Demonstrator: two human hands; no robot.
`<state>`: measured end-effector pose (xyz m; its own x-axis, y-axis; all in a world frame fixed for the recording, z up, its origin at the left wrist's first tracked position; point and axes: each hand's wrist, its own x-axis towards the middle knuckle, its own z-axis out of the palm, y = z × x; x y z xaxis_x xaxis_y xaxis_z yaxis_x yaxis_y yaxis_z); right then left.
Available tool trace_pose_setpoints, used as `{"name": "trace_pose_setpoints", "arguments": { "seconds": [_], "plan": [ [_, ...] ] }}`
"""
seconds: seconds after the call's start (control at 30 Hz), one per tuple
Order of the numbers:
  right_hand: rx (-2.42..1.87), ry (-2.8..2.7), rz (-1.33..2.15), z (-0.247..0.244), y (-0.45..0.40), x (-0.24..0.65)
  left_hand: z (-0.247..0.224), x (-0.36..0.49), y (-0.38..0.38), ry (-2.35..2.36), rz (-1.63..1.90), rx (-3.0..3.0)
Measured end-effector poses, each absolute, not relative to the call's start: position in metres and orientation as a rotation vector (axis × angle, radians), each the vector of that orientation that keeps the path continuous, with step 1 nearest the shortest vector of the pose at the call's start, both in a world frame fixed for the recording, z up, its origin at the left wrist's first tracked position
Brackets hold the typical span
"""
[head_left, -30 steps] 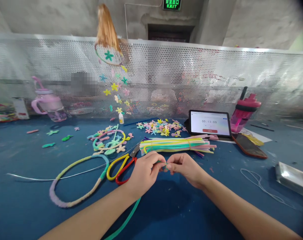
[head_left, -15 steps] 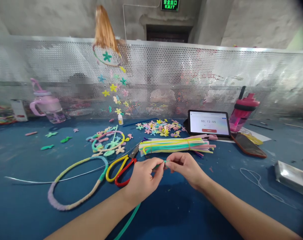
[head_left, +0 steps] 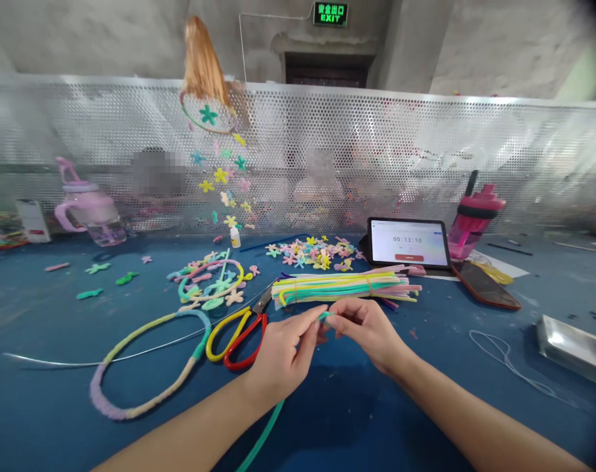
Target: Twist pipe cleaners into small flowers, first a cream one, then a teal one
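Observation:
A teal pipe cleaner (head_left: pixel 264 438) runs up from the bottom edge behind my left hand (head_left: pixel 286 351), which is closed on it. My right hand (head_left: pixel 364 329) pinches the same strand at its upper end, and a short bent bit shows between the two sets of fingertips. Beyond the hands lies a banded bundle of pastel pipe cleaners (head_left: pixel 341 288). Scissors (head_left: pixel 238 334) with one yellow and one red handle rest just left of my left hand. Farther left is a large hoop (head_left: pixel 145 326) wrapped in several pastel colours, with a wire (head_left: pixel 56 362) passing beneath it.
Small pipe-cleaner flowers (head_left: pixel 317 252) are heaped behind the bundle. A smaller hoop (head_left: pixel 241 272) lies among loose pieces. At the right are a tablet (head_left: pixel 408 241), a phone (head_left: pixel 487 286), a pink bottle (head_left: pixel 477 219), thin cord (head_left: pixel 504 357) and a metal box (head_left: pixel 576 347). A perforated panel (head_left: pixel 376 151) stands behind.
The teal bit between my fingertips shows a little more and looks bent. My hands stay close together. The whole view has shifted slightly.

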<state>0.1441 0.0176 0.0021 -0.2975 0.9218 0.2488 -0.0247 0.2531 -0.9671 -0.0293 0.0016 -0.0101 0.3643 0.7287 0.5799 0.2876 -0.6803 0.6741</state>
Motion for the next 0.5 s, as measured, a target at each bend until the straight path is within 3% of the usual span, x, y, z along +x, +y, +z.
{"name": "trace_pose_setpoints", "arguments": {
  "seconds": [0.5],
  "plan": [
    [-0.880, -1.471, 1.204, 0.0030, 0.0149, 0.1395, -0.0093, -0.0292, -0.0021, 0.869, 1.199, 2.205]
  ]
}}
